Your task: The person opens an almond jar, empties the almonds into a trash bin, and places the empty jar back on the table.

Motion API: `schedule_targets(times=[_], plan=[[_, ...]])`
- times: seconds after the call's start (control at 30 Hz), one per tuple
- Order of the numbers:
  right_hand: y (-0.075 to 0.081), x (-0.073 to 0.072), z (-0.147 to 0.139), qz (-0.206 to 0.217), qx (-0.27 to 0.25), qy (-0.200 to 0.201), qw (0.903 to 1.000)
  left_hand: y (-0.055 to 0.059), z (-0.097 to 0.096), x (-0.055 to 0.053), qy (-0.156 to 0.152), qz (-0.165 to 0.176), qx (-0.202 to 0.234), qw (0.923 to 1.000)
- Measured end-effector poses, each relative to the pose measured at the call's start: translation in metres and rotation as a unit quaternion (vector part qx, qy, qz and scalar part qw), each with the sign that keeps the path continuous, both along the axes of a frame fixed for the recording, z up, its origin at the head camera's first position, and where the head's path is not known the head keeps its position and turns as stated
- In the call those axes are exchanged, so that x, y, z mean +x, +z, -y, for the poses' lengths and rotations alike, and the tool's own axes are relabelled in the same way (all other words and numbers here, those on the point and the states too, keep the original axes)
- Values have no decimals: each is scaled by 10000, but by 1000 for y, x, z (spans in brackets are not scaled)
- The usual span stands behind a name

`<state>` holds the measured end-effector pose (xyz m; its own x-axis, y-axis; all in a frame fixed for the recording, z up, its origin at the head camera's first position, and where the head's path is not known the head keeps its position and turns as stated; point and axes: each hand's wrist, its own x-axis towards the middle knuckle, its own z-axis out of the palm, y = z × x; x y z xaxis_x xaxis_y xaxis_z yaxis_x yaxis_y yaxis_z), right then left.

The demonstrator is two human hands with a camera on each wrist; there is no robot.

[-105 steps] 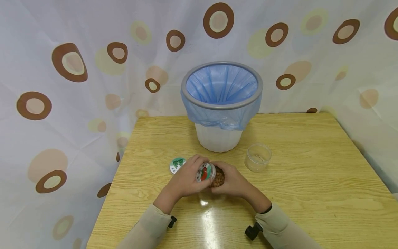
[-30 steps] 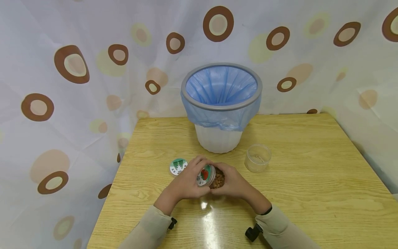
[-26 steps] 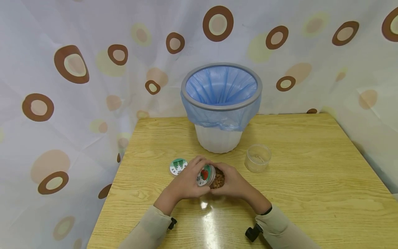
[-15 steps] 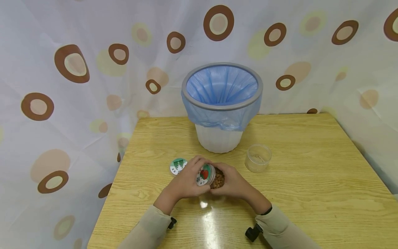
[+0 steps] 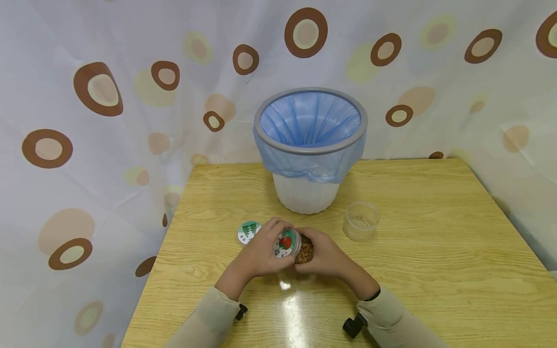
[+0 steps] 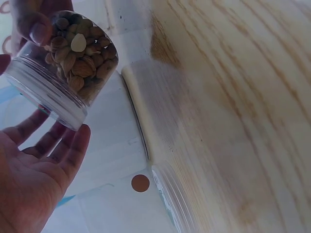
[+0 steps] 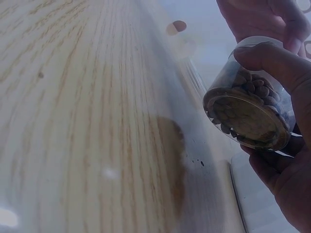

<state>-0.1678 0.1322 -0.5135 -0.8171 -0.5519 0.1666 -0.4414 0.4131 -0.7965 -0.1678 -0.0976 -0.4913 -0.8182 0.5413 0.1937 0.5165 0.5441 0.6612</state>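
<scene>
Behind everything hangs a pale cloth (image 5: pixel 139 29) printed with brown-ringed spots, and in front of it is the wood-grain table (image 5: pixel 444 232). Near its far edge stands a white bin (image 5: pixel 306 195), its blue liner (image 5: pixel 311 118) folded out over the grey rim.

My two hands meet short of the bin. My right hand (image 5: pixel 324 253) wraps the body of a clear jar (image 6: pixel 77 58) of nuts, thumb on one side, fingers on the other; the jar is tipped over, its top leaning toward my left. If those fingers slip on the smooth wall, I'd expect it to twist or drop. An uncovered clear tub (image 5: pixel 358 234) sits to the right, apart from my hands.

My left hand (image 5: pixel 263 249) curls its fingertips round the jar's lid (image 5: pixel 285 243), labelled in red and green; the thread is partly covered, so I can't fairly say whether it has loosened. A second lid (image 5: pixel 249 232) lies just beyond my left knuckles.

Smallest are the almonds (image 6: pixel 82 68): should the lid give suddenly at this tilt, they could scatter.
</scene>
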Motion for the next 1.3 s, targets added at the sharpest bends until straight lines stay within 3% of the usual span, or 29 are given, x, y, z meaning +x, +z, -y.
schedule_targets(times=[1.3], plan=[[-3,1,-1,-5,45,-110,9999,0,-2,2,423,82,-93,9990]])
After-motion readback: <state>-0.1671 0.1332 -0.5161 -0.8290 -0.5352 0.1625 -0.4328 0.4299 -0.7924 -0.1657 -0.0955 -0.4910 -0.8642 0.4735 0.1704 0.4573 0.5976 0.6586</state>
